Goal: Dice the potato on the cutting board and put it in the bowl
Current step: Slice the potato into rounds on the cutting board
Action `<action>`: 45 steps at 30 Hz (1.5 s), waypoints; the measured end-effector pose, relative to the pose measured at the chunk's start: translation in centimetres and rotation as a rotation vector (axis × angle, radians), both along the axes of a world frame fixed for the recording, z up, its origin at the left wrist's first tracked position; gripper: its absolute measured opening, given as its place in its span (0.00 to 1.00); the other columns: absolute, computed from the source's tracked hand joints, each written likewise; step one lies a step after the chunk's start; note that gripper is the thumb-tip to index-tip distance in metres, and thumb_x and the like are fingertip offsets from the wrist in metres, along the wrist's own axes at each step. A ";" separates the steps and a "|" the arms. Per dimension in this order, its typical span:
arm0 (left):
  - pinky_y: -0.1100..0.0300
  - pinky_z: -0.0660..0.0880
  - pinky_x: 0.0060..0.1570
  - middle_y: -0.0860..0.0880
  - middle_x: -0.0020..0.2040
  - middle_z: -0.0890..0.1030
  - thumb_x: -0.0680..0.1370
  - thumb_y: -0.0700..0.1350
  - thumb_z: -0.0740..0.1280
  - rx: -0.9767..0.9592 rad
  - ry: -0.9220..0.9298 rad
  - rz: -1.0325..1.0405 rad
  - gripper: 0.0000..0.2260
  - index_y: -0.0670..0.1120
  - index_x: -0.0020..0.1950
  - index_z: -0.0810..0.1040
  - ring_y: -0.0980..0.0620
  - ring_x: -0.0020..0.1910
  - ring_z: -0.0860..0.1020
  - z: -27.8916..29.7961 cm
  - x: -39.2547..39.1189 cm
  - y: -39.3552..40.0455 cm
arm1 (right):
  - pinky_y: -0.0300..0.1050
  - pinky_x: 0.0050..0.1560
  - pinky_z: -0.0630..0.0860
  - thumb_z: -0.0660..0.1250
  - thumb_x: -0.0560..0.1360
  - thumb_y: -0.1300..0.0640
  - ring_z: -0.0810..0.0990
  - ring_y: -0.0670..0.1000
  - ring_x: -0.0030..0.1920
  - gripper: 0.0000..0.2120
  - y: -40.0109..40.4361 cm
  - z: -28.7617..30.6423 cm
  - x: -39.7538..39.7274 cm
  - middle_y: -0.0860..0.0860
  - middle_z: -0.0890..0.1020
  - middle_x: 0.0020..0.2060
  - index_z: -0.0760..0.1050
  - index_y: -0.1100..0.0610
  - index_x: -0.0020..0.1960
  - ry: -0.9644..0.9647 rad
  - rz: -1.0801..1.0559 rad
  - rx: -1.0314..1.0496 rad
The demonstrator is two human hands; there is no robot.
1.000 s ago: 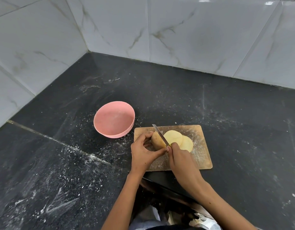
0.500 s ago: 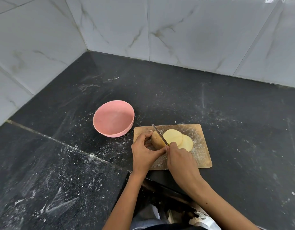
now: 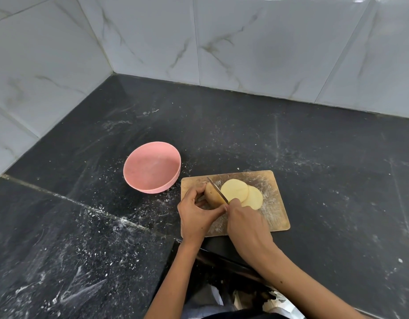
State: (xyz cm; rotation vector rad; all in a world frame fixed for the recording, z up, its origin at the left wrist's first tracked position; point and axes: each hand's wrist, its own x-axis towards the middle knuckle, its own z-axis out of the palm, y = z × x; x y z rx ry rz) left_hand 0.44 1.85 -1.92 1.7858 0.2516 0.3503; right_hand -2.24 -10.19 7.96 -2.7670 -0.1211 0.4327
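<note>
The left hand curls around the brown-skinned potato on the cutting board while the right hand grips the knife, two pale slices lying at its 3 o'clock.

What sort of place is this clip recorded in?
Most likely a home kitchen counter: a dark stone worktop set in a corner of marble-look wall tiles, with a wooden cutting board, a potato being sliced and a pink bowl beside it.
</note>
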 end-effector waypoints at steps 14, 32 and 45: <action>0.57 0.81 0.47 0.50 0.46 0.84 0.55 0.50 0.79 -0.090 0.018 0.013 0.24 0.49 0.48 0.81 0.55 0.47 0.83 0.8 -0.3 -0.5 | 0.46 0.40 0.65 0.49 0.83 0.58 0.79 0.57 0.49 0.08 0.8 -0.5 0.7 0.55 0.79 0.49 0.66 0.58 0.55 0.009 -0.036 0.035; 0.53 0.81 0.50 0.47 0.51 0.84 0.51 0.47 0.82 -0.157 0.100 0.009 0.29 0.49 0.50 0.80 0.55 0.51 0.83 0.8 -0.3 -0.2 | 0.46 0.41 0.65 0.47 0.84 0.56 0.79 0.58 0.52 0.11 0.2 -1.1 -0.3 0.56 0.80 0.51 0.66 0.58 0.57 -0.013 -0.041 0.013; 0.58 0.79 0.55 0.43 0.58 0.82 0.62 0.37 0.77 -0.435 0.198 -0.169 0.27 0.39 0.60 0.79 0.49 0.58 0.80 2.0 -0.2 1.9 | 0.47 0.41 0.65 0.49 0.82 0.61 0.79 0.59 0.52 0.09 0.9 -1.3 0.9 0.57 0.79 0.52 0.67 0.59 0.57 -0.010 -0.038 0.032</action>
